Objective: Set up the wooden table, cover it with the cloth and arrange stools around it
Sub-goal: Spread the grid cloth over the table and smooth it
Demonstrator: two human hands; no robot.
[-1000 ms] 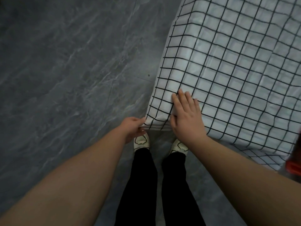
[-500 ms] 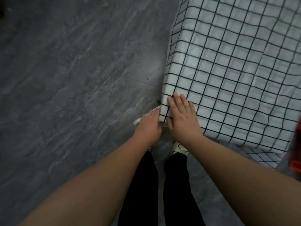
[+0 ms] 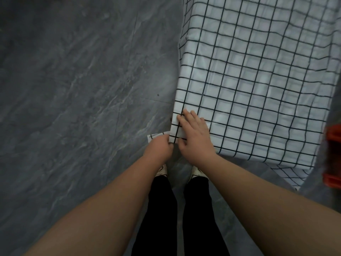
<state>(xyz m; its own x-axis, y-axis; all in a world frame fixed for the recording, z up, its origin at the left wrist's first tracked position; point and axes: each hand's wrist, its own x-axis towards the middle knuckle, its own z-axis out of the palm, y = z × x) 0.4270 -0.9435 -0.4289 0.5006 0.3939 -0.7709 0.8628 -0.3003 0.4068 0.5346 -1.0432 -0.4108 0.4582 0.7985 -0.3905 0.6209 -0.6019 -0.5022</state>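
A white cloth (image 3: 258, 80) with a black grid pattern covers the table at the upper right and hangs over its edges; the table itself is hidden under it. My left hand (image 3: 159, 147) grips the hanging corner of the cloth at the table's near left corner, and a small flap sticks out to the left. My right hand (image 3: 195, 137) lies flat with straight fingers on the cloth at that same corner, pressing it down.
Grey marbled floor (image 3: 73, 89) fills the left half. Something red-orange (image 3: 332, 156), possibly a stool, shows at the right edge beside the table. My legs in black trousers and white shoes stand right at the corner.
My left hand has lifted the hanging corner from near my shoes up to the table's edge. My right hand has stayed pressed on the corner.
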